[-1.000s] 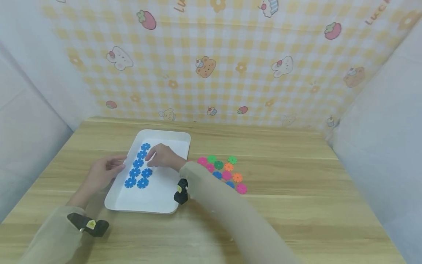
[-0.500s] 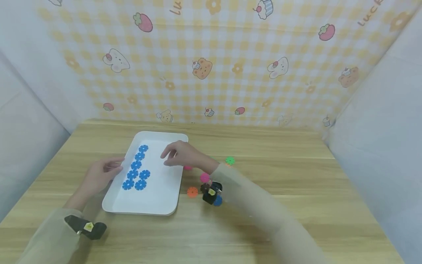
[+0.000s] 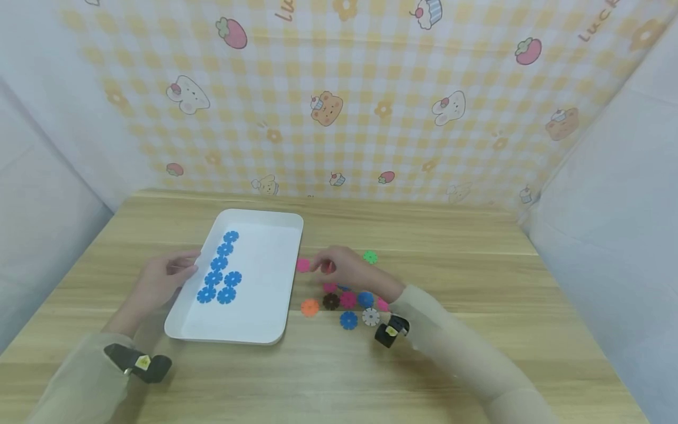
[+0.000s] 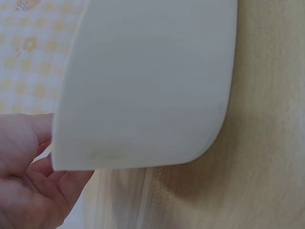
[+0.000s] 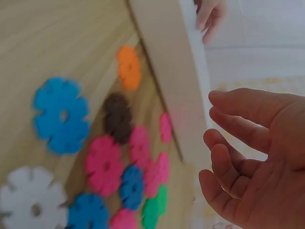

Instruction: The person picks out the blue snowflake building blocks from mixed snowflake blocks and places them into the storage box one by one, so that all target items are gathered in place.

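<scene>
My left hand [image 3: 161,282] grips the left rim of a white tray [image 3: 259,318]; the left wrist view has its fingers at the tray's edge [image 4: 143,86]. Inside the tray, several blue notched plastic discs [image 3: 219,263] form a slanted row with a short second row beside it. To the right of the tray, my right hand [image 3: 346,268] hovers over loose flower-shaped discs, its fingers loosely bent and holding nothing. Just left of its fingertips lies a pink disc [image 3: 303,265], close to the tray wall. Part of the pile is hidden under the hand.
Loose discs on the wooden table [image 3: 450,353] include an orange one [image 3: 309,307], a brown one [image 3: 331,301], a white one [image 3: 371,317] and a green one [image 3: 370,257]. A checked cloth [image 3: 371,141] hangs behind, with pale walls at both sides.
My right hand has moved out of the tray, rightward to above the loose discs. A blue disc near its fingers earlier is gone from that spot. The left hand stays on the rim.
</scene>
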{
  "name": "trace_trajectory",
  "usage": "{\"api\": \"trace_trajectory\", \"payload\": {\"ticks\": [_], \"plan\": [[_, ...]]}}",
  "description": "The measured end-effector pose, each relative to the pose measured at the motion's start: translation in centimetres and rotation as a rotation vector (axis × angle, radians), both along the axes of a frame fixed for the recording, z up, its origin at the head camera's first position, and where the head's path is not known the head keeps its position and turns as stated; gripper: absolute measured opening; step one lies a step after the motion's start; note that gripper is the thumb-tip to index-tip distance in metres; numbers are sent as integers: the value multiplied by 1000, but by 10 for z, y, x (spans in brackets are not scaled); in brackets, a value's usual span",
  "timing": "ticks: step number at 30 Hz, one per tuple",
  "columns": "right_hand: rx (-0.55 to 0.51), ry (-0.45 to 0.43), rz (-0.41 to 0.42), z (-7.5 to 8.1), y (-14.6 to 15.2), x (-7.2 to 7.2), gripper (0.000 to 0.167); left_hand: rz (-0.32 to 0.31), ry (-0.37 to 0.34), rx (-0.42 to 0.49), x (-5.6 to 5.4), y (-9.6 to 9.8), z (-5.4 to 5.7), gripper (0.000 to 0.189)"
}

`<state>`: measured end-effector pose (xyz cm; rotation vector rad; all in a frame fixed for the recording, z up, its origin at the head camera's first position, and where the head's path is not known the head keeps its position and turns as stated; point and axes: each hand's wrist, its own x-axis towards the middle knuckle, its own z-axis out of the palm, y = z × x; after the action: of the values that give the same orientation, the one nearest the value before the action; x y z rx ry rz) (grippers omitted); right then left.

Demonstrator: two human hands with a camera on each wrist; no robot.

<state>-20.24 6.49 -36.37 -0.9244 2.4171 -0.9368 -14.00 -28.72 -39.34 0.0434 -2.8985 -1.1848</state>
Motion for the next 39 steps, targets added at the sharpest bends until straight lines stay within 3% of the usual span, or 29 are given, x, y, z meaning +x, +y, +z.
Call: {"api": "trace_trajectory", "payload": {"ticks": [6, 14, 22, 39], "plan": [[12, -13, -57, -18, 24, -4, 23, 0, 1, 1, 1, 0, 0, 41], [14, -54, -102, -30, 40, -6, 26, 2, 2, -6, 1, 0, -1, 42], [57, -11, -113, -33, 45, -6, 28, 2, -8, -8, 2, 0, 1, 43], [49, -4, -176, -37, 48, -6, 29, -5, 21, -13, 3, -1, -2, 42]]}}
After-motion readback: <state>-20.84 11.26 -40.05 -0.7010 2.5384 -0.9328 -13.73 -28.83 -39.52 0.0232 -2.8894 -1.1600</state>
